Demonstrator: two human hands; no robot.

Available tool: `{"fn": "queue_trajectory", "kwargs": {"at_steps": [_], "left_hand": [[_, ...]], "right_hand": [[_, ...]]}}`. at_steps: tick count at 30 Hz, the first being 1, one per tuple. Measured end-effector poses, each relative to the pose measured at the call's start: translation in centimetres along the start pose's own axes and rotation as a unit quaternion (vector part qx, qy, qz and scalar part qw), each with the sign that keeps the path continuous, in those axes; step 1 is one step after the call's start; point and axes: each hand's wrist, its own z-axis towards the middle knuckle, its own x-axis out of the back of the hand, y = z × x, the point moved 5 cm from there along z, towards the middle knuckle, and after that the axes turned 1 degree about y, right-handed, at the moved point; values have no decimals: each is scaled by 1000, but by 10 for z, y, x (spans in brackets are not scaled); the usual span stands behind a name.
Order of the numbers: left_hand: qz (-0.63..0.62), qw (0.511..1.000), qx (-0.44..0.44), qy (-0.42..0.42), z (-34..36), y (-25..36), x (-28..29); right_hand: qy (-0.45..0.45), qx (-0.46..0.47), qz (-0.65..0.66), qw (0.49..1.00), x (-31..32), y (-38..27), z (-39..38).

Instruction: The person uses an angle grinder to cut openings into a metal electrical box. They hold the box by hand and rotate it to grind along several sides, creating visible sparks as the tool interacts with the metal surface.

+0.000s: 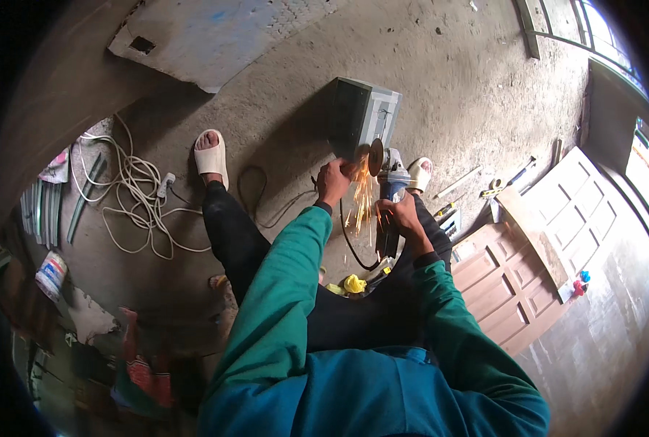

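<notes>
Smooth box, probably metal; rough, matt concrete floor

A silver-headed grinder with a dark blue body holds its spinning brown disc on edge, orange sparks streaming off, just beside a grey, pale-striped box on the floor.

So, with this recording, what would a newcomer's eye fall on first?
First, the orange sparks fanning out near the middle of the picture, between the hands: the right hand grips an angle grinder, and the left hand is close to its disc. Just beyond is a grey box. The eye would then likely drift to the tangled pale cable on the floor at left and the panelled doors at right.
</notes>
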Motion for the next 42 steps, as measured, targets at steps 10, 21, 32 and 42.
{"fn": "queue_trajectory", "kwargs": {"at_steps": [10,21,32,42], "left_hand": [[-123,991,6,45,4,-30,-23],[-4,1000,15,23,1,-5,-7],[23,998,2,51,3,-22,-10],[-18,999,7,35,-3,2,0]], "right_hand": [[-15,8,5,1000,-2,-4,4],[-20,47,-29,998,10,-1,7],[16,162,-105,981,5,-29,-3],[-2,18,-10,1000,14,-11,0]]}}
